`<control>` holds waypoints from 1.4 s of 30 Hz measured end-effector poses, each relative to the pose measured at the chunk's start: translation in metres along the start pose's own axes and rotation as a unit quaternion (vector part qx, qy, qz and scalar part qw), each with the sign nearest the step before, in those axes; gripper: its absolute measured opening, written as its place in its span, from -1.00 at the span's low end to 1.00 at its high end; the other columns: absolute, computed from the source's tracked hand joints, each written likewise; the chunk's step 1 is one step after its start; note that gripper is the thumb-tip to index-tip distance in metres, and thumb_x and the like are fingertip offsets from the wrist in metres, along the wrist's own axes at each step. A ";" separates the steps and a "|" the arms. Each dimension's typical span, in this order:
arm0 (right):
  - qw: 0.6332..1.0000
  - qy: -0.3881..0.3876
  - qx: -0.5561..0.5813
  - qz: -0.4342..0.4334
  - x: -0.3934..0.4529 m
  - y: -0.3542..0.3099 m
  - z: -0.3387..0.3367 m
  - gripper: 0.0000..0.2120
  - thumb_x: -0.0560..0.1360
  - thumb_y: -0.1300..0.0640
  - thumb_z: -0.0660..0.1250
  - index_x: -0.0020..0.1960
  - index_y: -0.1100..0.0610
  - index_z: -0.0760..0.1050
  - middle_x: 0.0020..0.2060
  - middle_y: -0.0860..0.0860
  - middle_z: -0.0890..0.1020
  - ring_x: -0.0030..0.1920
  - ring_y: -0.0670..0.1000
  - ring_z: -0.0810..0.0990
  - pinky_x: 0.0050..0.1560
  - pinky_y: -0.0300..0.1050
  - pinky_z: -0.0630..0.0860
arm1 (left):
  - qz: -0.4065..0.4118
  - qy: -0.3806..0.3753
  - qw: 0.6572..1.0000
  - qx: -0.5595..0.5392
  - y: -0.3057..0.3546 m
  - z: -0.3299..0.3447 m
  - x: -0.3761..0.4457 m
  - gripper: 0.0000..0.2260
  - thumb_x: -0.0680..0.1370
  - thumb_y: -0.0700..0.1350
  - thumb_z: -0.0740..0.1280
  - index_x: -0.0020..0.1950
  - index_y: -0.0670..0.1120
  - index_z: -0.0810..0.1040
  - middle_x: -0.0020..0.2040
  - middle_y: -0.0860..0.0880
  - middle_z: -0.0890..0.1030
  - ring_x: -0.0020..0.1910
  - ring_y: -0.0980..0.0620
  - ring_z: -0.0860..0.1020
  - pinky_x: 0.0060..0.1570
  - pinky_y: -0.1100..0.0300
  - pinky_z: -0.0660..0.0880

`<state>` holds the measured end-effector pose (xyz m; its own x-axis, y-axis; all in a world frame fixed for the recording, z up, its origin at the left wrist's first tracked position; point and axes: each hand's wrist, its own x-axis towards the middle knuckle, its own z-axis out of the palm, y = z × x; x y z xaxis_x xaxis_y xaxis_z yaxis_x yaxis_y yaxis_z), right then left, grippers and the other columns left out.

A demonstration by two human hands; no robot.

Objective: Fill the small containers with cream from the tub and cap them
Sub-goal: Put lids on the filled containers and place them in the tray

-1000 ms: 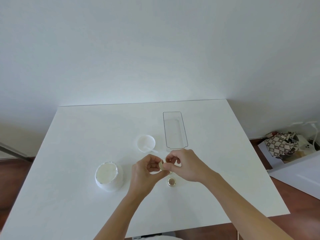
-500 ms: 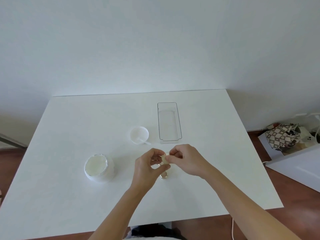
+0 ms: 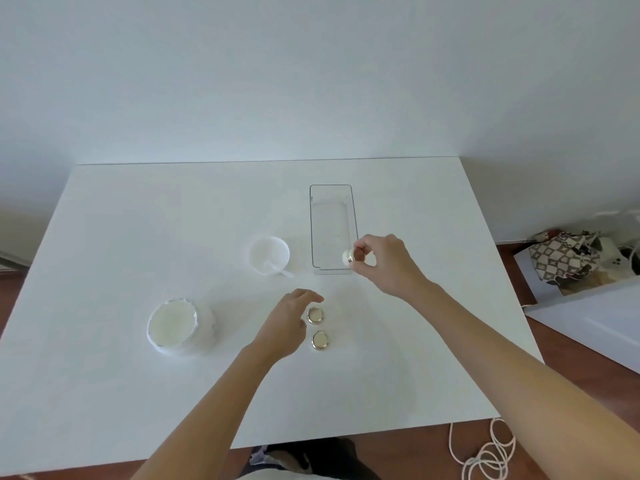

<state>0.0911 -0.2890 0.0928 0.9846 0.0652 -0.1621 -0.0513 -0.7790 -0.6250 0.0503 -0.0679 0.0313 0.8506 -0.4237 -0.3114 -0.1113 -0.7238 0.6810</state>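
Observation:
My right hand (image 3: 382,263) pinches a small capped container (image 3: 349,255) on its side, over the near right corner of the clear rectangular tray (image 3: 316,220). My left hand (image 3: 287,320) hovers low over the white table (image 3: 138,237), fingers loosely spread and holding nothing, its fingertips beside a small gold-rimmed container (image 3: 315,315). A second gold-rimmed container (image 3: 320,339) stands just in front of the first. The white cream tub (image 3: 180,327), open and full, sits at the left. The tub's lid (image 3: 269,254) lies upturned behind, with a small white spatula (image 3: 278,269) resting in it.
Off the right table edge, on the wooden floor, lie a patterned bag (image 3: 562,258), a white board (image 3: 595,323) and a coiled white cord (image 3: 485,455). A white wall runs behind the table's far edge.
My hands were joined at the small container in front of me. The right hand has carried it away to the tray's near corner, and the left hand has let go and dropped toward the table.

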 end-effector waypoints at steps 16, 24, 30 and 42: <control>0.907 -0.087 -0.394 -0.118 0.070 0.014 0.034 -0.87 0.55 0.14 0.19 0.00 0.10 0.50 -0.15 -0.04 0.62 0.04 0.07 0.35 0.01 -0.07 0.21 | 0.050 -0.061 0.996 0.032 -0.021 0.006 0.027 -0.66 0.52 -0.29 0.42 0.27 -0.05 0.57 0.22 0.01 0.57 0.16 -0.03 0.48 0.13 0.13 0.46; 0.885 -0.110 -0.440 -0.106 0.076 0.014 0.042 -0.87 0.48 0.26 0.24 -0.03 0.09 0.51 -0.19 -0.06 0.62 0.05 0.09 0.36 -0.03 -0.06 0.17 | 0.065 -0.012 0.998 -0.020 -0.024 -0.004 0.027 -0.66 0.46 -0.29 0.48 0.21 -0.10 0.59 0.09 0.03 0.54 0.03 0.02 0.53 0.11 0.19 0.48; 0.886 -0.107 -0.440 -0.100 0.077 0.016 0.046 -0.84 0.45 0.30 0.27 -0.05 0.08 0.50 -0.22 -0.04 0.61 0.03 0.09 0.37 -0.07 -0.06 0.14 | 0.098 0.038 0.993 -0.047 -0.016 -0.019 0.025 -0.68 0.42 -0.27 0.51 0.15 -0.09 0.62 -0.02 0.06 0.54 -0.09 0.05 0.56 0.01 0.19 0.54; 0.986 0.102 -0.129 -0.005 0.014 -0.004 0.037 -0.83 0.51 0.20 0.30 0.07 0.08 0.58 -0.11 -0.05 0.66 0.02 0.09 0.48 0.03 -0.05 0.22 | 0.126 0.109 0.986 -0.013 0.021 -0.057 0.084 -0.65 0.43 -0.34 0.49 0.21 -0.20 0.63 -0.01 -0.12 0.64 -0.08 -0.06 0.62 0.06 0.12 0.55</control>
<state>0.0989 -0.2620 0.0649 0.9993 -0.0335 0.0167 -0.0238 -0.9134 -0.4064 0.1490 -0.0878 0.0576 0.8888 -0.4579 0.0178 -0.3216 -0.5955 0.7361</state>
